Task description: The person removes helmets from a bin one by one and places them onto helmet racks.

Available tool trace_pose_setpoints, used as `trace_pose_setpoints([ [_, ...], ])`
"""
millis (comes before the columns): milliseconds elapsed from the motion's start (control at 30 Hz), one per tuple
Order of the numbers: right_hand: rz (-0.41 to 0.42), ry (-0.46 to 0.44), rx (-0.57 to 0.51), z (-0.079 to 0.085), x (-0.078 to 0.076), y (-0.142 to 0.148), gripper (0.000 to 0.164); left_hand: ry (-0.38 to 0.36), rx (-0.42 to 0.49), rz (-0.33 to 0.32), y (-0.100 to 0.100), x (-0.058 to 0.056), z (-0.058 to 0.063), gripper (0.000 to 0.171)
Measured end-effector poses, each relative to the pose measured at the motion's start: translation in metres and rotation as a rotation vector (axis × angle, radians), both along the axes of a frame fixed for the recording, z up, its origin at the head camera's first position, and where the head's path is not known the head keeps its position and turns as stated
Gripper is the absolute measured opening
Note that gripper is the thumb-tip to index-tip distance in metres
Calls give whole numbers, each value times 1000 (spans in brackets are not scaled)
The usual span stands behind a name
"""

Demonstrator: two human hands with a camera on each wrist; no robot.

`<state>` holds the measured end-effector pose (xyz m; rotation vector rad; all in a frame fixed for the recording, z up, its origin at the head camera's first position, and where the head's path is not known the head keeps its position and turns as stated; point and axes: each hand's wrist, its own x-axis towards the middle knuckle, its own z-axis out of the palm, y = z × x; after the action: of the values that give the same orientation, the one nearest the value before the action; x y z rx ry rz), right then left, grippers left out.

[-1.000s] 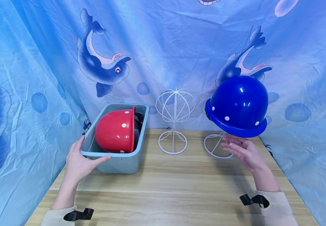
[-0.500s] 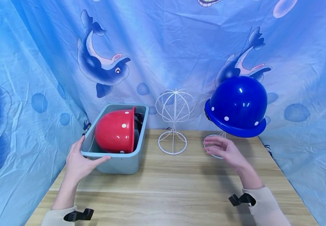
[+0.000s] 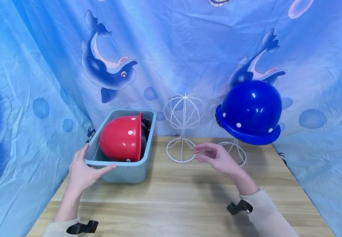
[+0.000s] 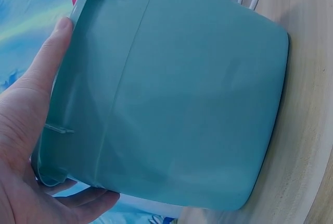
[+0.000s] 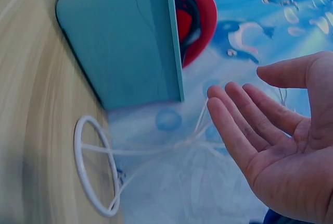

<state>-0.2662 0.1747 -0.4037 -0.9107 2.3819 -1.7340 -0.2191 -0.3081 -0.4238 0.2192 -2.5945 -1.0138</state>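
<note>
A red hard hat (image 3: 120, 138) lies on its side in a grey-green plastic bin (image 3: 123, 171) at left. My left hand (image 3: 83, 169) grips the bin's near left corner. Its thumb (image 4: 49, 60) lies along the front rim, while the fingers (image 4: 93, 203) wrap round the left side. On a wire stand at right sits a blue hard hat (image 3: 252, 112), slightly tilted. My right hand (image 3: 219, 159) holds nothing and is in the air near the bare white wire stand (image 3: 184, 125) in the middle. The right wrist view shows its fingers (image 5: 255, 114) relaxed and apart.
A wooden table (image 3: 171, 204) carries everything. Behind and beside it hangs a blue curtain (image 3: 171, 42) printed with dolphins. The base of the right wire stand (image 3: 239, 151) shows below the blue hard hat.
My right hand has moved left, from under the blue hard hat's brim to beside the middle stand. My left hand, the bin and both hard hats have stayed in place.
</note>
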Motion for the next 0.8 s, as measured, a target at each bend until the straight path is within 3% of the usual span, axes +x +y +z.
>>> trace_pose_setpoints([
  [167,15,71,67,5,3,-17,32,-47,4,-17,2,2,1,136],
  [367,38,68,53,9,1,-38,32,-116,-5,-23,-5,-1,11,137],
  [600,5,90,56,10,0,-66,29,-195,-6,-118,-13,-12,13,142],
  [800,16,111,45,21,-5,-101,28,-207,-15,-88,-21,-13,16,139],
])
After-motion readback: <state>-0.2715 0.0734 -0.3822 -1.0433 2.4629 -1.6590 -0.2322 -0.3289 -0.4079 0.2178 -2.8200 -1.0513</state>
